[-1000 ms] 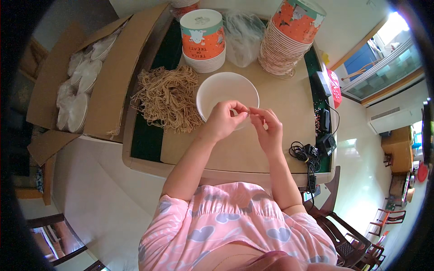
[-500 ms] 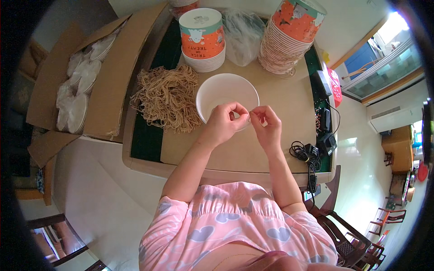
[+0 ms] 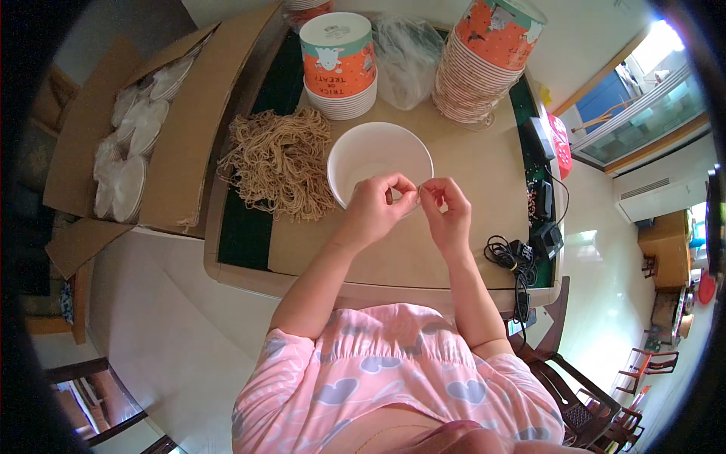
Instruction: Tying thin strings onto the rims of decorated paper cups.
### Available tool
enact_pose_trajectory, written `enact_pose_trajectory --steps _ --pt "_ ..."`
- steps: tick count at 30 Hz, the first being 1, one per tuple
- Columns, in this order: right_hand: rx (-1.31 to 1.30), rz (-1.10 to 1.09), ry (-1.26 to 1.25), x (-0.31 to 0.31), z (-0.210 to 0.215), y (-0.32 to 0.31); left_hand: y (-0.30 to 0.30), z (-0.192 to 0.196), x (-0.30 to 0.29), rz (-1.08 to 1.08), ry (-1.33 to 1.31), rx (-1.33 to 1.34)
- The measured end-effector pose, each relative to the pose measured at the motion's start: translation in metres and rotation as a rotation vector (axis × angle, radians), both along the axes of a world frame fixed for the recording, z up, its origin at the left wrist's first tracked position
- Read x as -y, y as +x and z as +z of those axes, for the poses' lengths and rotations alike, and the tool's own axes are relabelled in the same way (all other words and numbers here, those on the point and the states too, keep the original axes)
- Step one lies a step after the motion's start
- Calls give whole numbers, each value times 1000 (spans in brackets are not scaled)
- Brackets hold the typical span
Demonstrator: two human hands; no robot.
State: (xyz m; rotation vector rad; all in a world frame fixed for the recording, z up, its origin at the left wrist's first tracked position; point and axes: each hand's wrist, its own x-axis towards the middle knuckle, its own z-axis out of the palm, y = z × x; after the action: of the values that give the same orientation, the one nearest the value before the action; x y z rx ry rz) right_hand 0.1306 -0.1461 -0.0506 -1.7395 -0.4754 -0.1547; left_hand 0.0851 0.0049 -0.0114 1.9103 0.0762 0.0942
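Note:
A white paper bucket stands with its mouth tipped toward me on the table. Over its near rim, my left hand is closed in a pinch, thumb against forefinger. My right hand pinches right beside it, the fingertips of both hands nearly touching. Whatever lies between the fingertips is too small to make out. To the left of the bucket lies a loose heap of beige string.
Behind the bucket stand an upside-down stack of orange printed paper buckets and a taller stack with strings hanging from it. A clear plastic bag sits between them. An open carton is at left; black cables lie at right.
The fingertips have shifted only very slightly against each other at the bucket's rim. All else stays in place.

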Motion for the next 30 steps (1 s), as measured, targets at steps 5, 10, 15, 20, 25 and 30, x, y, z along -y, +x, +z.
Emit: enact_pose_trajectory --steps 5,10,15,20,25,30 --pt "-61 28 67 1 -6 2 0 1 3 66 -22 88" --pt "-62 29 34 2 -2 0 0 0 5 88 14 122" --pt "-43 35 -16 -1 14 -5 -1 1 2 94 11 101" --pt "-38 77 -193 0 23 -11 -6 2 0 139 53 122" --pt "26 55 -238 0 20 -10 -8 1 0 158 97 177" --pt "21 66 -292 1 27 -15 -11 -2 0 166 120 170"
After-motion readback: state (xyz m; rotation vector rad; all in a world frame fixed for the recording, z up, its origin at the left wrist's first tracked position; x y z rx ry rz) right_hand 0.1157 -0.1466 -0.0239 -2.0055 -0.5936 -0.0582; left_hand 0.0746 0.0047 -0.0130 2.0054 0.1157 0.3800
